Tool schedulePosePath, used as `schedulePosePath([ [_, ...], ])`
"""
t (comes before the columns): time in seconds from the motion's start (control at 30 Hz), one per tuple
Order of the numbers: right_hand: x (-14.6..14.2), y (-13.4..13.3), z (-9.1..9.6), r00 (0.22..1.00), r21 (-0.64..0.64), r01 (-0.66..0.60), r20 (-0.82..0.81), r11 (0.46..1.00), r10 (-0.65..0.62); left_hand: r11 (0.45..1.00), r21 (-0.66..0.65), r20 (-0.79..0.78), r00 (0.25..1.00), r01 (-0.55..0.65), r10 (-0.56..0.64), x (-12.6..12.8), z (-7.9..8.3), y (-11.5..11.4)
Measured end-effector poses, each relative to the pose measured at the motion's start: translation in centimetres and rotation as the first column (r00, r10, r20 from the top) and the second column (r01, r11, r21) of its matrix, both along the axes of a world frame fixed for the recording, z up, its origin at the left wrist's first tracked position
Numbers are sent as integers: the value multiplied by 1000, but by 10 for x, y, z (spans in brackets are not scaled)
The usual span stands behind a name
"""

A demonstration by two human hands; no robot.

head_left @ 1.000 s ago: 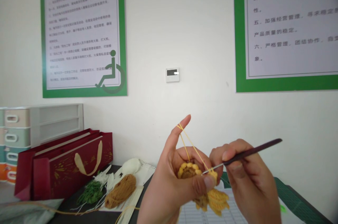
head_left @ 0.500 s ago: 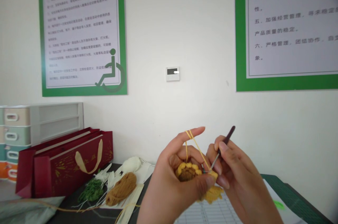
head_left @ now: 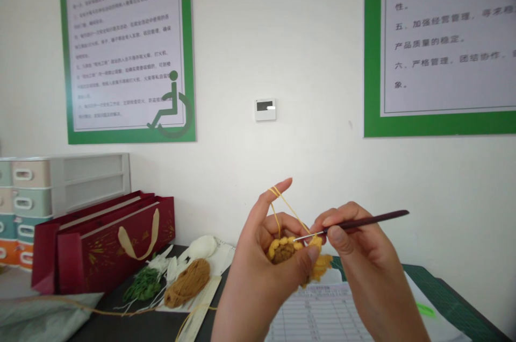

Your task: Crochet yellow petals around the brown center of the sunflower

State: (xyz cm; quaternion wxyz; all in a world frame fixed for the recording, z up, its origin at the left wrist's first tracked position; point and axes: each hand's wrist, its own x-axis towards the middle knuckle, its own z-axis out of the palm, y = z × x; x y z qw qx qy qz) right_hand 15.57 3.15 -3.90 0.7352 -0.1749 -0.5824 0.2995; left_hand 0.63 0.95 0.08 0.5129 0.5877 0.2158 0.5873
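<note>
Our left hand (head_left: 262,272) pinches the yellow crocheted flower (head_left: 288,249), with the yarn (head_left: 282,203) looped over its raised forefinger. Our right hand (head_left: 363,261) is closed round the crochet hook (head_left: 358,221), whose tip is at the flower's rim. Both hang in free air above the table's (head_left: 137,326) near edge. The brown skein (head_left: 187,283) and red bag (head_left: 105,240) lie well to the left.

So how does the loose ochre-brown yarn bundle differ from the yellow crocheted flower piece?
The ochre-brown yarn bundle lies loose on the table; the yellow crocheted flower piece is stitched and pinched in the left hand. The bundle is one colour; the piece has a brown centre ringed in yellow. Both are yarn.
</note>
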Motion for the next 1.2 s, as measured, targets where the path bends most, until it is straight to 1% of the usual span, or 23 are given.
schedulePosePath([
  [0.2,-1,0,1,997,-42,30,-67,999,-33,1000,-24,23,1000,-15,15,-1,-1,2],
  [0.47,1,2,0,999,-60,28,-16,998,-29,998,-43,38,999,-36,38,-2,-3,6],
  [0.57,3,4,-1,999,-34,37,33,999,-36,999,-46,46,999,-24,26,-2,-3,6],
  [0.7,5,3,1,989,36,70,128,997,-74,999,-45,42,999,-24,26,-2,-3,6],
  [0.77,4,2,3,982,71,104,151,992,-114,999,-44,45,999,-13,15,-2,-2,6],
  [0.83,3,0,4,968,128,176,157,976,-195,999,-48,57,998,-8,11,-2,-2,5],
  [0.87,3,-1,4,951,188,238,154,953,-267,998,-53,62,998,-18,21,-2,-2,4],
  [0.9,4,-1,2,919,285,310,156,907,-363,998,-58,66,997,-34,38,-2,-2,3],
  [0.93,4,-2,1,865,414,385,150,825,-479,997,-65,74,996,-51,55,-1,-2,3],
  [0.97,5,-2,-1,790,550,449,124,704,-600,996,-75,85,994,-55,62,0,-3,2],
  [1.0,5,-2,-4,709,662,488,79,569,-701,995,-90,101,994,-38,47,1,-3,3],
  [1.03,6,-2,-6,641,743,503,23,442,-767,994,-108,124,992,5,8,2,-5,3],
  [1.07,5,-2,-8,611,775,512,-27,369,-791,989,-127,152,987,69,-49,2,-6,5],
  [1.1,4,-1,-9,627,774,524,-68,355,-776,979,-148,180,977,141,-113,3,-7,6],
  [1.13,2,0,-9,679,738,539,-96,406,-728,965,-164,205,964,205,-170,4,-8,8],
  [1.17,0,0,-9,755,684,529,-109,502,-646,952,-175,223,952,251,-210,4,-8,9],
  [1.2,-2,1,-8,836,596,489,-111,637,-538,945,-179,234,945,273,-228,4,-8,10],
])
